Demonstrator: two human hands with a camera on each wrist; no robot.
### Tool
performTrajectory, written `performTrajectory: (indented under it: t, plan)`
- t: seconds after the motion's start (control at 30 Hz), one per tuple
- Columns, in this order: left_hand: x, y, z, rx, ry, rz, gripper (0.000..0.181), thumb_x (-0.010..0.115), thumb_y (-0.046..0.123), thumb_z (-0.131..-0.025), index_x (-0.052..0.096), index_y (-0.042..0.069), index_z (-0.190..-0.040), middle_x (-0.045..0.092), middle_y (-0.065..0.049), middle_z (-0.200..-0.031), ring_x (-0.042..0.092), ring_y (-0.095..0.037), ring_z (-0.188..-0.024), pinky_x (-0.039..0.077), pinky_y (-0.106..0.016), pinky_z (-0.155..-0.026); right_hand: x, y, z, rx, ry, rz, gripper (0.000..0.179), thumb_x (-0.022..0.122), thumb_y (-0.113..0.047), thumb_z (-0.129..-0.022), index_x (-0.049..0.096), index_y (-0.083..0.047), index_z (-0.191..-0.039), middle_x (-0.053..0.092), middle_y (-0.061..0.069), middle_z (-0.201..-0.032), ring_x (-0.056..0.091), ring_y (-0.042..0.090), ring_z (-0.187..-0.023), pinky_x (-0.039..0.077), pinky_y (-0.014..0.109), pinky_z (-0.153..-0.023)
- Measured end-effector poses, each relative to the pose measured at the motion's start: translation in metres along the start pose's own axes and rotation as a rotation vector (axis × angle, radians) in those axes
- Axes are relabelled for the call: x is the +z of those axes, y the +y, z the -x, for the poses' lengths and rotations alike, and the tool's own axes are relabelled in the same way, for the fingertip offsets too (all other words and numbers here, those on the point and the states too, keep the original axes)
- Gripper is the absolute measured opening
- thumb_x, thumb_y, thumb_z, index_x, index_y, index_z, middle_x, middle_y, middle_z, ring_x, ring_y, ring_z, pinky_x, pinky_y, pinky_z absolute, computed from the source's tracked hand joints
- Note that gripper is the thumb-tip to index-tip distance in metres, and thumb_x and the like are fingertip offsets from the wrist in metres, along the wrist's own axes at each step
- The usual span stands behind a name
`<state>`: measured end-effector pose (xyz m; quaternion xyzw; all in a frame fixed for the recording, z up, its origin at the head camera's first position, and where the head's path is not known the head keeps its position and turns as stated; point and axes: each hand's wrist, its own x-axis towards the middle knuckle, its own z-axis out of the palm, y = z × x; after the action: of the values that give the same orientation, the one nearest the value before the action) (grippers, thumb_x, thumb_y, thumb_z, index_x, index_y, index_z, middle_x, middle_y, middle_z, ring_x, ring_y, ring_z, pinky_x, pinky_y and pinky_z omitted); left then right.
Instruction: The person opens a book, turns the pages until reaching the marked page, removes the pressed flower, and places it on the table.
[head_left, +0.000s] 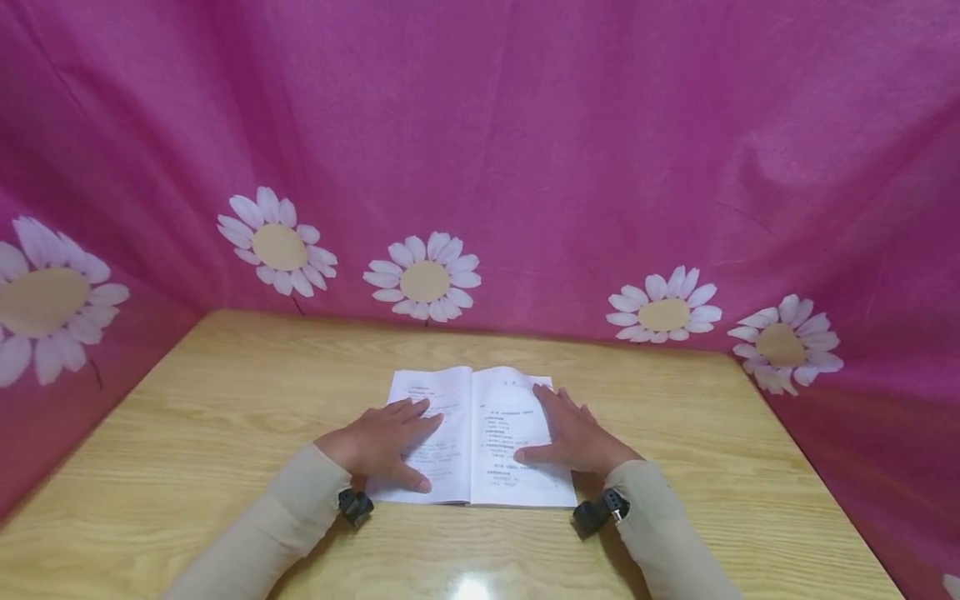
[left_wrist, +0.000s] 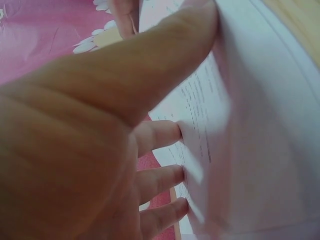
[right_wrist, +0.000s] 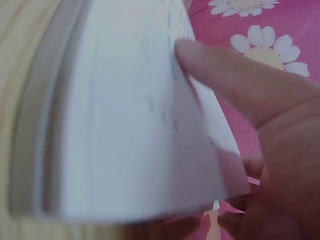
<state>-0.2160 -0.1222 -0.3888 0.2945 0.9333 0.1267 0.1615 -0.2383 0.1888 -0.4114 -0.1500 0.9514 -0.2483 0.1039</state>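
An open book [head_left: 471,467] lies on the wooden table, its white pages printed with dark lines of text. On the left page rests my left hand [head_left: 386,442], fingers spread and thumb stretched toward the lower part of that page. My right hand [head_left: 581,437] lies over the outer side of the right page, its thumb reaching inward across the print. Close up in the left wrist view, the left thumb [left_wrist: 165,55] and fingertips touch the paper. The right wrist view has the right thumb [right_wrist: 215,65] on the page, with the other fingers partly hidden beyond the page edge.
The light wooden table [head_left: 187,417] extends around the book on all sides. A magenta cloth [head_left: 525,167] with large white daisies hangs behind the table and along both sides. Both wrists wear black camera straps [head_left: 355,506] over beige sleeves.
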Motion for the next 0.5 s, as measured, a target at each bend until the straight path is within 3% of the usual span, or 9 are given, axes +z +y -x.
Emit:
performTrajectory:
  t: [0.2, 0.33, 0.43, 0.5]
  plan:
    - [0.0006, -0.0009, -0.0025, -0.022, -0.001, -0.026, 0.094, 0.073, 0.055, -0.077, 0.03, 0.018, -0.153, 0.02, -0.007, -0.16, 0.016, -0.033, -0.146, 0.018, -0.059, -0.112, 0.0003, 0.0008, 0.0006, -0.017, -0.016, -0.108, 0.107, 0.077, -0.056, -0.072, 0.019, -0.022, -0.155, 0.023, 0.005, -0.159, 0.003, 0.033, -0.147, -0.004, 0.062, -0.112]
    - [0.0015, -0.001, -0.0027, -0.021, -0.011, -0.017, 0.095, 0.072, 0.055, -0.077, 0.029, 0.019, -0.153, 0.019, -0.007, -0.16, 0.014, -0.033, -0.146, 0.017, -0.06, -0.112, -0.0003, -0.0007, 0.0032, 0.007, -0.027, -0.236, 0.102, 0.08, -0.05, -0.072, 0.023, -0.031, -0.153, 0.032, 0.002, -0.154, 0.017, 0.031, -0.145, -0.006, 0.061, -0.112]
    - [0.0032, -0.0015, -0.0029, -0.016, -0.008, -0.022, 0.095, 0.072, 0.055, -0.077, 0.029, 0.018, -0.153, 0.019, -0.007, -0.16, 0.015, -0.033, -0.146, 0.017, -0.06, -0.112, -0.0011, -0.0024, 0.0051, 0.012, -0.035, -0.343, 0.098, 0.081, -0.045, -0.074, 0.023, -0.035, -0.152, 0.046, 0.002, -0.14, 0.052, 0.029, -0.122, 0.008, 0.06, -0.113]
    - [0.0047, -0.0018, -0.0031, -0.009, -0.005, -0.02, 0.095, 0.073, 0.055, -0.077, 0.029, 0.018, -0.153, 0.02, -0.008, -0.16, 0.016, -0.034, -0.146, 0.017, -0.061, -0.111, -0.0016, -0.003, 0.0064, 0.016, -0.035, -0.39, 0.094, 0.079, -0.045, -0.076, 0.023, -0.034, -0.152, 0.052, 0.004, -0.131, 0.063, 0.024, -0.099, 0.031, 0.054, -0.107]
